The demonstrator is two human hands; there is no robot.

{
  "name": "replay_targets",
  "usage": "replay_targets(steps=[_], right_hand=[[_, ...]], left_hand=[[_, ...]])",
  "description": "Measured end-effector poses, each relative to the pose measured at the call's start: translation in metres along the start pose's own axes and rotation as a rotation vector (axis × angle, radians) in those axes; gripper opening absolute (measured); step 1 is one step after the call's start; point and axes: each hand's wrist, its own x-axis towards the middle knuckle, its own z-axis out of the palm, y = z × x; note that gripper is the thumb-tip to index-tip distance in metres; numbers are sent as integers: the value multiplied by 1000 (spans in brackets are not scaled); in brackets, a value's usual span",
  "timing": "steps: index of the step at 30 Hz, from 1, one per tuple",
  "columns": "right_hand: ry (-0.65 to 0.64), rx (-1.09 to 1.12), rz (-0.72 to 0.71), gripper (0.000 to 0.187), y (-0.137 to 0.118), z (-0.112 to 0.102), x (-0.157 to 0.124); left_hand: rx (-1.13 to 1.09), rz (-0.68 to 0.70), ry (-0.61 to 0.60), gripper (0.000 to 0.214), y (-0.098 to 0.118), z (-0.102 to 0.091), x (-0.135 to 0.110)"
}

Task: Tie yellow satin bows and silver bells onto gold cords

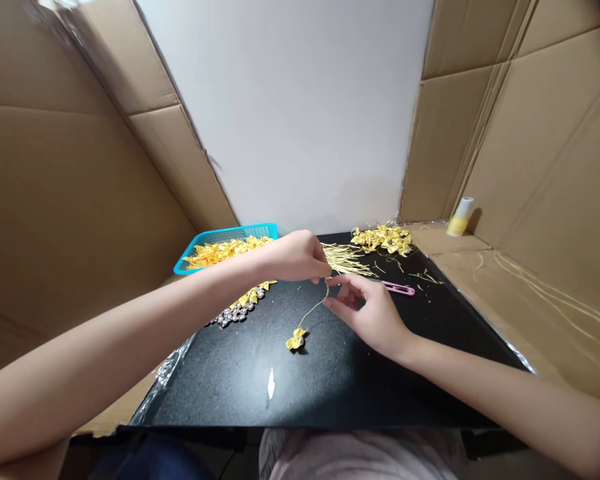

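My left hand (pixel 303 257) is closed, its fingertips pinching the top of a thin yellow cord (pixel 312 311). The cord runs down to a small yellow ribbon flower (pixel 296 340) lying on the black tabletop (pixel 220 393). A shiny bead seems to sit on the flower. Just right of the cord is my right hand (pixel 367 308), index finger and thumb apart. Its index tip comes close to the left fingertips, and its thumb tip is at the cord; whether it presses on it I cannot tell. Behind the hands lies a bundle of cut yellow cords (pixel 347 259), partly covered by my left hand.
A blue basket (pixel 181 267) of yellow ribbon pieces stands at the back left, with silver beads (pixel 235 315) before it. Finished-looking yellow flowers (pixel 384 239) are heaped at the back right. A pink-handled tool (pixel 403 289) lies behind my right hand. Cardboard walls (pixel 545 147) enclose both sides; a spool (pixel 460 217) stands right.
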Motion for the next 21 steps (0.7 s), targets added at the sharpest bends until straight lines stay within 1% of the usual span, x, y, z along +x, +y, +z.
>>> replay_targets(steps=[2,4,7,9,11,15,18,21], right_hand=[[80,4,-7,20,1,2,5],[122,4,-12,20,4,3,7],[140,16,16,22,7,5,7],[146,63,66,26,9,8,9],[147,152,143,31,10,13,12],[124,416,302,39,9,23,19],[110,600,393,39,4,30,22],[123,711,454,39,1,38,23]], left_hand=[[-8,-14,8,20,1,0,0],[-25,-21,11,20,0,1,2],[-89,-28,19,19,-5,4,6],[-141,-47,46,19,-9,7,8],[-192,-63,78,20,-15,12,10],[-341,-89,126,20,-30,26,12],[-495,-129,160,19,-41,36,15],[-639,-131,178,18,-49,43,17]])
